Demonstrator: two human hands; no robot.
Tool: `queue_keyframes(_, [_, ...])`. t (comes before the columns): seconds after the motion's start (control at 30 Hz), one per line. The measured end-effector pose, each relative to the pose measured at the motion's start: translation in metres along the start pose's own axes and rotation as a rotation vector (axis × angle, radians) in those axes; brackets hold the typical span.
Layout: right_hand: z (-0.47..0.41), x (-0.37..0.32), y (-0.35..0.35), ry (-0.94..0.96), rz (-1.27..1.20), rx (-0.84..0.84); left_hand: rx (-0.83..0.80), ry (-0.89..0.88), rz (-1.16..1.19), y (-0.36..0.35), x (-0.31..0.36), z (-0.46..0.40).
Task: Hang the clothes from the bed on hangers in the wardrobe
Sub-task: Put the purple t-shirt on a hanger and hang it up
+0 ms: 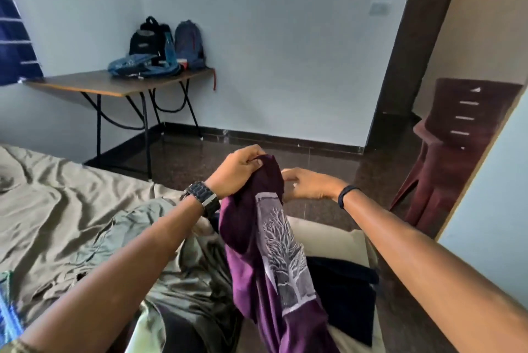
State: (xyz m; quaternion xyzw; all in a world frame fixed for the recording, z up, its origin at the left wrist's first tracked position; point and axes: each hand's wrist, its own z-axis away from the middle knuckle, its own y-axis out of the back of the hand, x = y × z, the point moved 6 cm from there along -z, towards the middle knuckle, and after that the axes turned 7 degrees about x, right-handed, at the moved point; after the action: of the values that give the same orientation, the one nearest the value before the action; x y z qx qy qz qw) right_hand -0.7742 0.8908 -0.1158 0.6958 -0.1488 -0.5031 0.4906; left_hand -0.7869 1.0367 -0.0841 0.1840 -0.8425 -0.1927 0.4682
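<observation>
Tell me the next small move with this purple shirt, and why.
Probably bring the right hand onto the purple shirt and spread its top edge. Only the left hand grips it, bunched; the right hand's grip is hidden, and no hanger shows.

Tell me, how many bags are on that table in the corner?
3: a black backpack and a grey backpack upright against the wall, and a blue bag lying flat in front. More may hide behind them.

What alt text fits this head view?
Over a bed, the left hand grips the top of a purple T-shirt with a tree print, while the right hand touches its edge. Backpacks sit on a folding table behind.
</observation>
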Motion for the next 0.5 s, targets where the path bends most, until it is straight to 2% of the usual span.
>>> queue_keyframes(0.17, [0.021,-0.037,0.069,0.088,-0.271,0.177,0.144,-0.094,-0.017,0.035,0.057,-0.033])
queue_keyframes(0.23, [0.033,-0.048,0.094,0.107,-0.299,0.235,0.231,-0.127,0.016,0.05,0.084,-0.048])
queue_keyframes(0.3, [0.043,-0.052,0.11,0.084,-0.225,0.226,0.295,-0.171,0.021,0.062,0.111,-0.062])
queue_keyframes(0.4, [0.057,-0.048,0.122,-0.033,0.027,0.147,0.319,-0.246,-0.092,0.074,0.14,-0.079])
queue_keyframes(0.5, [0.074,-0.031,0.142,-0.173,0.273,0.086,0.41,-0.224,-0.13,0.091,0.152,-0.092])
